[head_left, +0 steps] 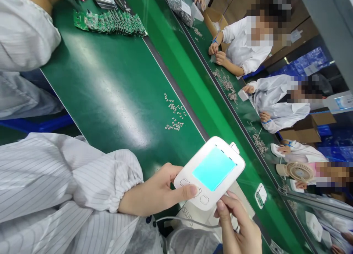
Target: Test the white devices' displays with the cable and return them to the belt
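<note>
My left hand (168, 187) grips a white handheld device (204, 206) by its lower left edge, its thumb pressed on the middle button. The device's screen (215, 167) glows plain light blue. At the device's lower right edge, my right hand (239, 222) has thumb and index finger pinched together on the end of a grey-white cable (190, 221). Fingers hide the plug, so I cannot tell whether it sits in the device. Underneath lies a pale box with printed letters (188, 215), partly covered by the device and hands.
Small metal parts (175, 116) lie scattered on the green table (110, 95). A row of green circuit boards (110, 23) stands farther along, near a co-worker's sleeve (27, 33). A green conveyor belt (190, 88) carries an opened white device (260, 196). Several co-workers sit across the belt.
</note>
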Tool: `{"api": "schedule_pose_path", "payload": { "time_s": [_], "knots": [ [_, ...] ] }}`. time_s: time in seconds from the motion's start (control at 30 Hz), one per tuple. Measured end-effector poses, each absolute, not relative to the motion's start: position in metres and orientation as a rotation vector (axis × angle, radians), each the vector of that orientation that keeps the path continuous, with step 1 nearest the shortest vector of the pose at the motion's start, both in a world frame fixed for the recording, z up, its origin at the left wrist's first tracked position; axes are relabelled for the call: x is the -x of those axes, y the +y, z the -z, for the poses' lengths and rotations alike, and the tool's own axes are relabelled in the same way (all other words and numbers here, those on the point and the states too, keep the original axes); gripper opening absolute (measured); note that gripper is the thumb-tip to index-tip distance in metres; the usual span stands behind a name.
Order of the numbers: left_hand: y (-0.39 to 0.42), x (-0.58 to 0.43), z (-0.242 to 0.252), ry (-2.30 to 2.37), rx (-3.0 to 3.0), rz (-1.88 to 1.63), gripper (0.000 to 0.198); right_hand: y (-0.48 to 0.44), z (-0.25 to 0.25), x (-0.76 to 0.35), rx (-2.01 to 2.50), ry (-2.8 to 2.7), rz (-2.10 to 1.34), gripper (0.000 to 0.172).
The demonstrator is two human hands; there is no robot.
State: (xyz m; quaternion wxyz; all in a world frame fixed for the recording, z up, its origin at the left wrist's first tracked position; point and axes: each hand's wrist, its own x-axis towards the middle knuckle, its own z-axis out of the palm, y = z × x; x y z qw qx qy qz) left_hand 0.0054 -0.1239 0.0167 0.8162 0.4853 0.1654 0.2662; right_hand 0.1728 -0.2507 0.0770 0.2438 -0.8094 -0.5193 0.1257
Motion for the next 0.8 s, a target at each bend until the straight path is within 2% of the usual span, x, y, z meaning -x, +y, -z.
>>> {"api": "schedule_pose_path", "payload": {
  "time_s": [0.27, 0.8],
  "knots": [
    [-0.1235, -0.0043, -0.0173, 0.358, -1.088, -0.541, 0.036, -0.2539, -0.0769, -0.1762, 2.239, -1.417, -0.374, 0.02],
    [-0.1224, -0.0049, -0.0203, 0.34, -1.065, -0.53, 0.029, -0.2508, -0.0831, -0.1733, 2.269, -1.361, -0.445, 0.018]
  ]
}}
